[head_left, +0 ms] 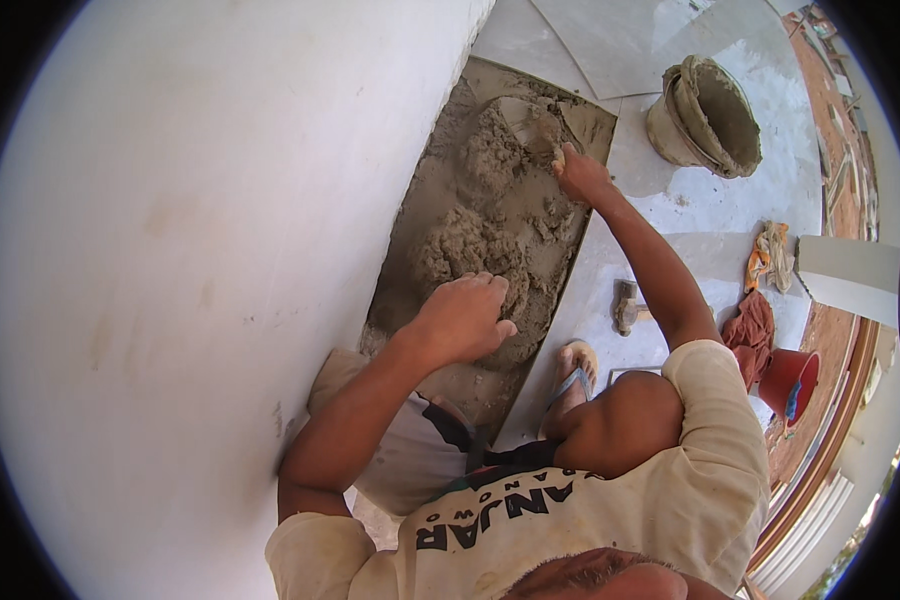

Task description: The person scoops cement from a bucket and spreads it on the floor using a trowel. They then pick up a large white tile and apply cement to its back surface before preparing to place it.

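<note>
Wet grey mortar (455,245) lies in rough heaps in a rectangular recess beside the white wall (180,220). My right hand (580,175) grips a trowel (530,125) by its handle, its mortar-smeared blade in the mortar at the far end of the recess. My left hand (465,315) is over the nearer heap with fingers loosely bent and thumb apart, holding nothing that I can see; whether its fingertips touch the mortar I cannot tell.
Pale tiles (620,250) border the recess, with a mortar-caked bucket (700,115), a hammer (625,305), rags (770,255), a brown cloth (750,325) and a red bucket (785,385) on the right. My sandalled foot (575,385) is beside the recess's edge.
</note>
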Available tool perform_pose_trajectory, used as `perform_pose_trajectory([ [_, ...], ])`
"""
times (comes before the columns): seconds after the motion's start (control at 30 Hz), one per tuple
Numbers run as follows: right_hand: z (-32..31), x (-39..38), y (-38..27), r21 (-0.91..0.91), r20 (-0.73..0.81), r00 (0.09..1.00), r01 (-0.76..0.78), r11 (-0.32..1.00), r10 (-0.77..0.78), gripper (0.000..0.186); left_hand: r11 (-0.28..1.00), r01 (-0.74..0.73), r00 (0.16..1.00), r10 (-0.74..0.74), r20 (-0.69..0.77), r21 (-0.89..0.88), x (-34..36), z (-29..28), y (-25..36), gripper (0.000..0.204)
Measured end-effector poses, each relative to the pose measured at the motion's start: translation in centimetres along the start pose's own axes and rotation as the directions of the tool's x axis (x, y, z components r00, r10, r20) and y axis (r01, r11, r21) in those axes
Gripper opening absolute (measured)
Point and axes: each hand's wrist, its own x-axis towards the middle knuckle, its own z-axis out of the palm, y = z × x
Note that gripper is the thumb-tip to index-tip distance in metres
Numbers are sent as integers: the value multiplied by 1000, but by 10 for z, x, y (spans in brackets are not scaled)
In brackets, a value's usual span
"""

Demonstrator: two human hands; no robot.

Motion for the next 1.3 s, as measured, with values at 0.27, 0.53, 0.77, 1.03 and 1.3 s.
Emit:
perform_pose_trajectory([
  [0.27,-15,34,2,-89,-12,999,-43,995,42,48,1000,5,998,-6,-55,-28,-10,-16,-7,57],
  [0.53,-15,44,57,-22,-37,997,-62,998,62,53,998,-59,992,54,-111,-38,-9,-11,-8,48],
  [0.77,-33,-47,51,-252,92,985,163,954,-144,44,998,-22,997,17,-71,-58,-4,-10,-8,55],
  [1.03,-32,-1,109,-293,-38,975,196,936,-217,35,998,22,1000,-23,-8,-56,-1,-9,-8,56],
  [1.3,-36,35,108,-240,-68,993,82,967,-101,39,998,41,999,-41,-17,-38,-1,-9,-9,58],
])
